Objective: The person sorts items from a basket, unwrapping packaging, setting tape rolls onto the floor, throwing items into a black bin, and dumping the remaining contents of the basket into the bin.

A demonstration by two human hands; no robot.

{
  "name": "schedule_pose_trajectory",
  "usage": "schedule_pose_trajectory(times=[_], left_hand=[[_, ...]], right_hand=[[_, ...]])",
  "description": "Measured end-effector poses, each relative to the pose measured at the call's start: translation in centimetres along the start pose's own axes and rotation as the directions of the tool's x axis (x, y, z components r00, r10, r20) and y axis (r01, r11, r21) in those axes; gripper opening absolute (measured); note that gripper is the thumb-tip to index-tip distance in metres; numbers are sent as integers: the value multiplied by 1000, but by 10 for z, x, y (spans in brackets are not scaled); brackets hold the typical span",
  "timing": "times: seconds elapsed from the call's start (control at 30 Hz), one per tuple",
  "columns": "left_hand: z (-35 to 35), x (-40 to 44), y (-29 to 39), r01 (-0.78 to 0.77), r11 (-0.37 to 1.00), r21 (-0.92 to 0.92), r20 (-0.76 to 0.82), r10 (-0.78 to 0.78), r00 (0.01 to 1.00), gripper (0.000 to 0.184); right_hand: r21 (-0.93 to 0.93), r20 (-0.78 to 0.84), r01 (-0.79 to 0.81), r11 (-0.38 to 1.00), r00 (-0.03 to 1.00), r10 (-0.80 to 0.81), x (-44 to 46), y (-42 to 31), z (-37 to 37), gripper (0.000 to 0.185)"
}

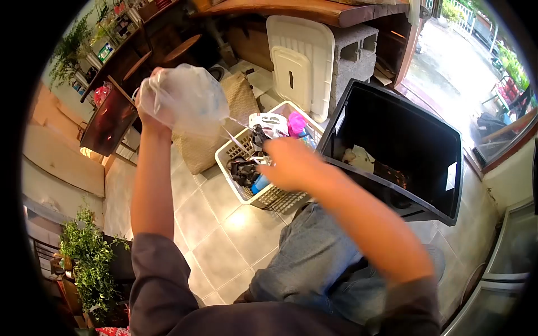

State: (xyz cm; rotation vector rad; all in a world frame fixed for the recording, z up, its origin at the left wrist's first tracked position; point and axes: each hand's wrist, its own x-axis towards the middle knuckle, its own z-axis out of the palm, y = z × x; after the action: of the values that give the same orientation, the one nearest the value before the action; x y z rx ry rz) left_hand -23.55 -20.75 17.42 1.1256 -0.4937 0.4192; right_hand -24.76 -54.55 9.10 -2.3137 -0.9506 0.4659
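Note:
A translucent plastic bag (188,98) hangs bunched in my left hand (151,103), raised at the left and closed around it. Thin pale strips run from the bag down toward my right hand (291,165). That hand is over a cream plastic basket (277,201), its fingers curled and partly hidden, blurred by motion; what they grip is unclear. Inside the basket are dark crumpled items (244,171), a white printed package (269,124), a bright pink item (297,123) and something blue (260,183).
A large black bin (386,190) stands right of the basket, with a few scraps inside. Behind are a woven sack (241,95), white plastic lids (302,61) and concrete blocks (356,61). A leafy plant (89,257) is at lower left; a doorway (448,67) opens at upper right.

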Motion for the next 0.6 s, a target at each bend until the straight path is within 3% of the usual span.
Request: schedule_pose_trajectory(times=[0.03, 0.1, 0.17, 0.2, 0.23, 0.3, 0.33, 0.4, 0.5, 0.53, 0.6], left_hand=[[-2, -7, -6, -113, 993, 39, 10, 112, 994, 31], [0, -20, -4, -55, 998, -42, -51, 53, 997, 32], [21, -35, -5, -38, 991, -125, -52, 32, 998, 29], [9, -36, -3, -46, 991, 126, -227, 74, 971, 29], [-8, -32, 0, -6, 929, 370, -384, 158, 910, 28], [-74, -29, 20, -23, 999, 34, -324, 33, 945, 29], [-108, -27, 31, -10, 991, -135, -292, -30, 956, 29], [-164, -12, 56, -73, 997, 31, -423, 80, 903, 29], [-204, 19, 147, -164, 946, 281, -660, 315, 683, 23], [-196, 26, 167, -132, 931, 339, -670, 338, 661, 21], [-139, 31, 168, 74, 898, 435, -608, 232, 759, 18]], right_hand=[[128, 27, -33, 991, 999, 29, 35, -12, 20, 50], [307, -147, -66, 950, 982, 116, 89, -34, 72, 57], [577, -377, 242, 780, 926, -9, 151, -24, 147, 47], [680, -470, 391, 620, 882, -41, 163, -21, 166, 40], [670, -446, 358, 651, 894, -32, 160, -28, 160, 38], [660, -383, 273, 700, 924, 1, 141, -43, 150, 37], [654, -394, 287, 700, 919, -9, 134, -48, 147, 48], [497, -335, 231, 836, 940, -61, 134, -42, 152, 52], [517, -379, 191, 834, 925, 24, 136, -26, 162, 55], [580, -275, 82, 811, 956, 100, 135, -21, 155, 51], [574, -352, 116, 811, 929, 116, 129, -14, 133, 48]])
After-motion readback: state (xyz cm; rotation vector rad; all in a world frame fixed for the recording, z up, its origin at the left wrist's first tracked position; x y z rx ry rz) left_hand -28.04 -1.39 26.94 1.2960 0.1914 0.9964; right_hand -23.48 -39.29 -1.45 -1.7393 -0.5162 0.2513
